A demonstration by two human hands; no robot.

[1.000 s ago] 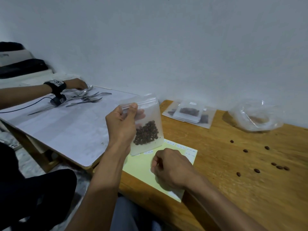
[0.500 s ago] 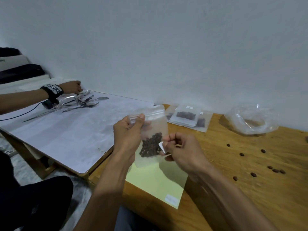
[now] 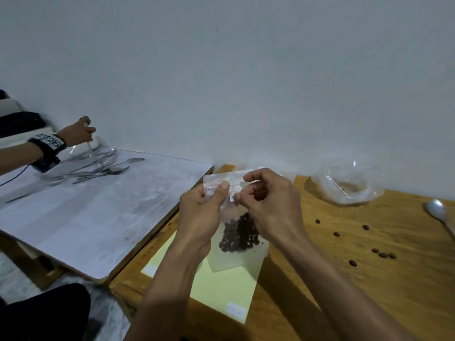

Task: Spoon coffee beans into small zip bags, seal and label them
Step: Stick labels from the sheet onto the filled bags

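- Leftmost, another person's hand (image 3: 77, 132) grips a thin utensil over a pile of spoons and forks (image 3: 98, 168) on the white board (image 3: 98, 212); this lies well apart from the bagging and plays no part in the coming move.
- Next, the left hand (image 3: 199, 217) pinches the zip bag (image 3: 236, 242) near its upper left corner, thumb on the near face just under the zip strip, fingers curled behind. It holds the bag upright in the air above the yellow label sheet (image 3: 221, 286), which lies flat on the wooden surface (image 3: 369, 279).
- Coffee beans (image 3: 240, 236) sit heaped in the lower half of the bag, so the upper half is clear plastic. The bag's long axis runs top to bottom, its zip edge across the top.
- Then the right hand (image 3: 270, 207) pinches a small white label (image 3: 232, 197) between thumb and forefinger, touching or just off the bag's near face, right beside the left thumb.
- Judging by this, the label goes onto the clear band below the zip; the right hand is the nearer one to press it, and the left must keep the plastic taut.
- Farther right lie loose beans (image 3: 364, 227), a crumpled clear bag (image 3: 347, 185) and a spoon (image 3: 438, 212).
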